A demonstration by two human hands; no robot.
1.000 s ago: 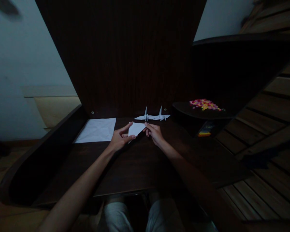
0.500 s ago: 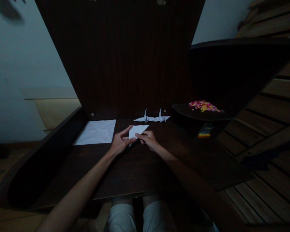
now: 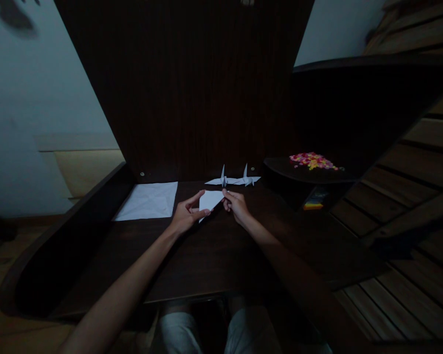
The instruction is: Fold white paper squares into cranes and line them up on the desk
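Note:
A small white folded paper [image 3: 210, 199] is held between my two hands above the dark desk. My left hand [image 3: 186, 215] grips its left side, thumb on the near face and fingers at the edge and behind. With thumb and fingertips, my right hand [image 3: 237, 204] pinches the paper's upper right corner. Just beyond stand two white paper cranes [image 3: 224, 181], side by side, wings touching or nearly so. To the left of my left hand lies a creased white sheet of paper [image 3: 147, 201], flat on the desk.
The dark wooden desk [image 3: 206, 265] has a raised side panel [image 3: 70, 241] at left and a tall back board [image 3: 192, 98]. At right, a curved shelf [image 3: 280, 167] bears a heap of small colourful pieces [image 3: 313, 161]. Yellow and orange items [image 3: 313, 206] sit beneath it.
My right hand has slid up and right along the folded paper, from its lower middle to its upper right corner. My left hand keeps its hold.

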